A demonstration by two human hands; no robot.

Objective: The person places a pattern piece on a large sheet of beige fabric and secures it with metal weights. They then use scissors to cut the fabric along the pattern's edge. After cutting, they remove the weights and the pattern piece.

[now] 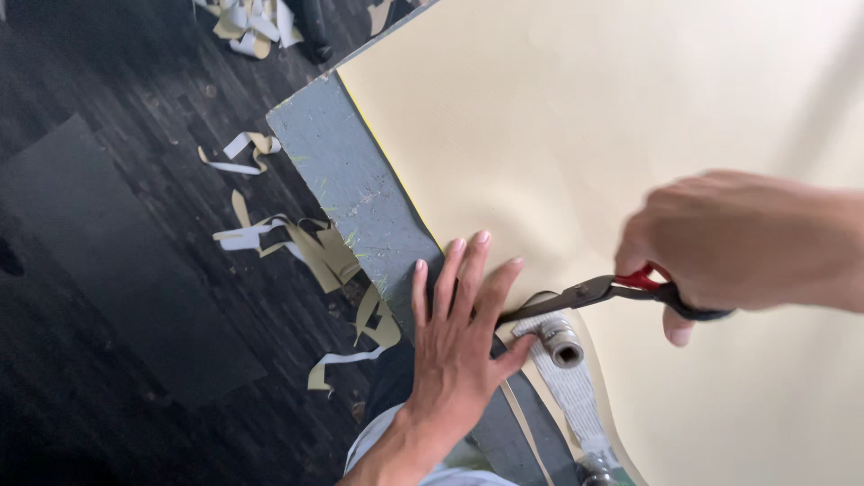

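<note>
Right hand [747, 238] grips scissors [612, 292], fingers closed through the handles, blades at the sheet [630, 117] edge. Left hand [459, 337] lies flat, fingers spread, pressing the sheet onto the grey table [346, 166]. Offcuts [315, 247] litter the dark floor [108, 270].

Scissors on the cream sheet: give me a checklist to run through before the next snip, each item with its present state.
1. Right hand grips the scissors by the handles: ok.
2. Left hand presses flat at the edge of the cream sheet: ok.
3. Left fingers clear of the blades: not ok, the tips lie right beside them.
4. Blades open: cannot tell, blurred.
5. Metal fitting on the woven strap clear of the cut: cannot tell.
6. Grey table edge free of offcuts: ok.
</note>
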